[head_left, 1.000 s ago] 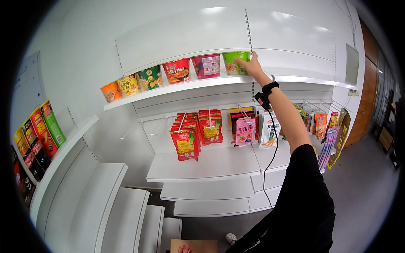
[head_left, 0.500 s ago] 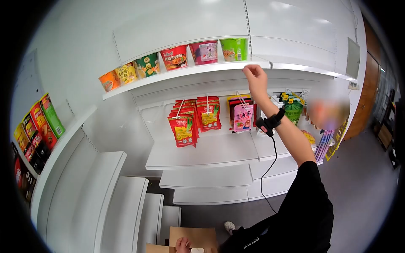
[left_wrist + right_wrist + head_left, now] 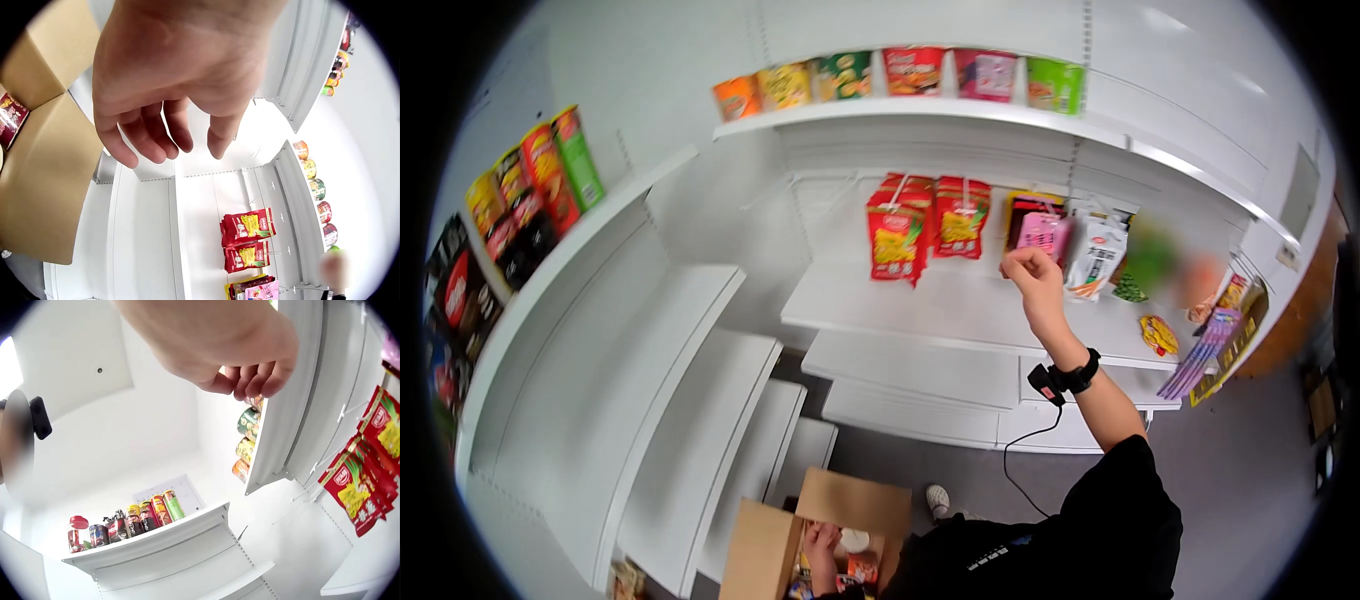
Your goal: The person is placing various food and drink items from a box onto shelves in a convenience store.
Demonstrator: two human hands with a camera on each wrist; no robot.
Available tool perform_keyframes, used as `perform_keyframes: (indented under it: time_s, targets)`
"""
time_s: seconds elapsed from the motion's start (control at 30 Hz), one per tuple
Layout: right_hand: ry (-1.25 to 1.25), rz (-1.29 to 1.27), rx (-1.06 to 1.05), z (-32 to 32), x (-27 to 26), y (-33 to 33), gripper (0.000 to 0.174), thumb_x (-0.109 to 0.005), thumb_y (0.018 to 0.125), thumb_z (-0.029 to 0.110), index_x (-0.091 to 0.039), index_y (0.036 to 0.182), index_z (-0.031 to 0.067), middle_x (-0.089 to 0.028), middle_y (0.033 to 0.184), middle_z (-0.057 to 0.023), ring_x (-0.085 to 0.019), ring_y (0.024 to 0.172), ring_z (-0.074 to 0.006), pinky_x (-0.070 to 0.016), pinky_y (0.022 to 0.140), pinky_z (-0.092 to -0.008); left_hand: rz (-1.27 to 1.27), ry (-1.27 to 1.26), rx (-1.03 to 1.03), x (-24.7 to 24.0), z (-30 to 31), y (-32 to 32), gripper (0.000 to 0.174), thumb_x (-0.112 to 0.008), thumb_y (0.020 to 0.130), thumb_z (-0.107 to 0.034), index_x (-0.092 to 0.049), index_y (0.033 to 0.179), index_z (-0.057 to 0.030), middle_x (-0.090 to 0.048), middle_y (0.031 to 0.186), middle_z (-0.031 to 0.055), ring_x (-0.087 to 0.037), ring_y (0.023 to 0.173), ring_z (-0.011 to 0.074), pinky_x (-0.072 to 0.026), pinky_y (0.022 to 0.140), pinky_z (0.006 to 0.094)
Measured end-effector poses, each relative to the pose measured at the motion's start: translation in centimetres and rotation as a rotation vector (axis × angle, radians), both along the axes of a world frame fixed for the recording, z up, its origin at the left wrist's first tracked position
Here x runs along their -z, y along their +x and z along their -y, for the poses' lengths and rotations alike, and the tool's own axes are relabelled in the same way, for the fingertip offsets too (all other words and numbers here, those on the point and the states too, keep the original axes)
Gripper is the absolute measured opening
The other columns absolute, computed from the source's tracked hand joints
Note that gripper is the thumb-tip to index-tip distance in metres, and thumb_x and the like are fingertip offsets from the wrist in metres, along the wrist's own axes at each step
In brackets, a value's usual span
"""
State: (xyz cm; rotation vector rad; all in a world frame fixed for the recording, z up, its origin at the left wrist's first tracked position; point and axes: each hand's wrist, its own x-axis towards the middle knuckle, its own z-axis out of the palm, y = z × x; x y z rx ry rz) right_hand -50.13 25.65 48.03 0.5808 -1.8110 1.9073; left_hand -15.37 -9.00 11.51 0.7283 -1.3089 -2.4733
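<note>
My right hand [image 3: 1038, 285] is in mid-air in front of the hanging snack bags, its fingers loosely bent and holding nothing. In the head view it overlaps the lower part of a pink bag [image 3: 1043, 232]. The right wrist view shows the same hand [image 3: 231, 347] with its fingertips drawn toward the thumb. My left hand [image 3: 821, 545] is low down, over an open cardboard box [image 3: 758, 545] with packaged goods inside. In the left wrist view, that hand [image 3: 181, 75] has relaxed, parted fingers and nothing between them. A green instant noodle cup [image 3: 1055, 85] ends the top shelf's row at the right.
Several other noodle cups, among them a red one [image 3: 914, 72], line the top shelf [image 3: 960, 108]. Red snack bags [image 3: 897, 240] hang from hooks below. Snack canisters [image 3: 550, 165] stand on the left shelf. A yellow packet [image 3: 1158, 335] lies on the lower shelf at right.
My right hand has left the green cup on the top shelf and come down in front of the hanging bags. The head view has tilted downward, bringing the box and its contents into sight.
</note>
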Motion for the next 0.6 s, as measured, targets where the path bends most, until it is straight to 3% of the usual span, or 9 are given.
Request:
perform_keyframes:
  time_s: [0.07, 0.1, 0.17, 0.27, 0.33, 0.37, 0.47, 0.57, 0.6]
  targets:
    - [-0.035, 0.038, -0.079, 1.3, 2.6, 0.5, 0.008, -0.062, 0.087, 0.010, -0.059, 0.087, 0.0018, -0.062, 0.081, -0.0029, -0.056, 0.074, -0.0083, -0.0455, 0.071, -0.0221, 0.117, -0.060, -0.075, -2.3, -0.8, 1.2, 0.011, -0.064, 0.087, -0.016, -0.057, 0.090, -0.0075, -0.058, 0.080, -0.0010, -0.055, 0.074, 0.0073, -0.0486, 0.069, 0.0245]
    - [-0.015, 0.077, -0.105, 2.1, 3.7, 0.9, 0.008, -0.062, 0.087, 0.009, -0.060, 0.087, 0.0018, -0.062, 0.081, -0.0030, -0.056, 0.074, -0.0087, -0.0457, 0.071, -0.0227, 0.151, -0.063, -0.171, -3.0, -1.4, 1.5, 0.010, -0.063, 0.088, -0.016, -0.057, 0.089, -0.0082, -0.053, 0.074, -0.0038, -0.050, 0.066, 0.0045, -0.0439, 0.060, 0.0210]
    - [0.034, 0.158, -0.171, 3.4, 5.8, 1.7, 0.007, -0.061, 0.086, 0.009, -0.060, 0.086, 0.0019, -0.062, 0.080, -0.0033, -0.056, 0.074, -0.0095, -0.0462, 0.072, -0.0239, 0.007, 0.014, -0.040, -1.7, -0.7, 3.2, 0.013, -0.060, 0.091, -0.015, -0.059, 0.098, -0.0047, -0.039, 0.066, -0.0089, -0.034, 0.054, 0.0021, -0.0250, 0.047, 0.0189]
    - [0.070, 0.304, -0.283, 5.8, 9.1, 2.8, 0.007, -0.060, 0.086, 0.008, -0.060, 0.086, 0.0015, -0.062, 0.080, -0.0037, -0.056, 0.073, -0.0107, -0.0466, 0.072, -0.0245, 0.110, 0.004, -0.174, -3.4, -1.5, 4.6, 0.022, -0.059, 0.090, -0.011, -0.060, 0.109, -0.0006, -0.052, 0.079, -0.0059, -0.045, 0.065, 0.0025, -0.0370, 0.059, 0.0171]
    - [0.116, 0.384, -0.350, 7.7, 11.2, 3.7, 0.007, -0.060, 0.086, 0.009, -0.060, 0.086, 0.0012, -0.062, 0.080, -0.0039, -0.056, 0.073, -0.0112, -0.0472, 0.072, -0.0250, 0.110, -0.035, -0.179, -1.4, -1.1, 6.2, 0.021, -0.061, 0.090, -0.016, -0.063, 0.104, -0.0009, -0.060, 0.086, -0.0020, -0.053, 0.074, 0.0047, -0.0432, 0.068, 0.0188]
    - [0.142, 0.423, -0.377, 8.5, 12.2, 4.3, 0.008, -0.059, 0.086, 0.009, -0.060, 0.086, 0.0011, -0.061, 0.080, -0.0040, -0.056, 0.072, -0.0114, -0.0474, 0.072, -0.0252, 0.155, -0.042, -0.190, 0.1, -0.7, 6.8, 0.013, -0.063, 0.088, -0.019, -0.061, 0.092, -0.0062, -0.061, 0.082, 0.0009, -0.058, 0.076, 0.0108, -0.0489, 0.071, 0.0241]
    - [0.211, 0.540, -0.451, 11.1, 15.8, 5.5, 0.009, -0.060, 0.086, 0.010, -0.061, 0.088, 0.0007, -0.061, 0.079, -0.0041, -0.056, 0.073, -0.0115, -0.0484, 0.072, -0.0257, 0.233, -0.198, -0.204, 2.5, -0.3, 8.5, 0.021, -0.058, 0.091, -0.025, -0.058, 0.079, -0.0078, -0.057, 0.076, 0.0001, -0.054, 0.072, 0.0101, -0.0436, 0.068, 0.0235]
    - [0.227, 0.671, -0.520, 13.5, 19.1, 7.1, 0.011, -0.060, 0.085, 0.011, -0.061, 0.090, 0.0005, -0.061, 0.080, -0.0045, -0.057, 0.073, -0.0120, -0.0494, 0.072, -0.0263, 0.269, -0.063, -0.265, 1.6, -0.9, 9.7, 0.018, -0.059, 0.090, -0.027, -0.059, 0.086, -0.0095, -0.058, 0.081, -0.0008, -0.056, 0.079, 0.0094, -0.0461, 0.075, 0.0252]
    - [0.235, 0.725, -0.540, 14.2, 20.2, 7.6, 0.012, -0.060, 0.085, 0.011, -0.061, 0.091, 0.0005, -0.061, 0.081, -0.0047, -0.057, 0.073, -0.0122, -0.0495, 0.072, -0.0263, 0.303, -0.020, -0.360, 1.2, -1.3, 9.7, 0.017, -0.062, 0.088, -0.023, -0.062, 0.083, -0.0069, -0.059, 0.079, -0.0020, -0.053, 0.071, 0.0059, -0.0433, 0.065, 0.0213]
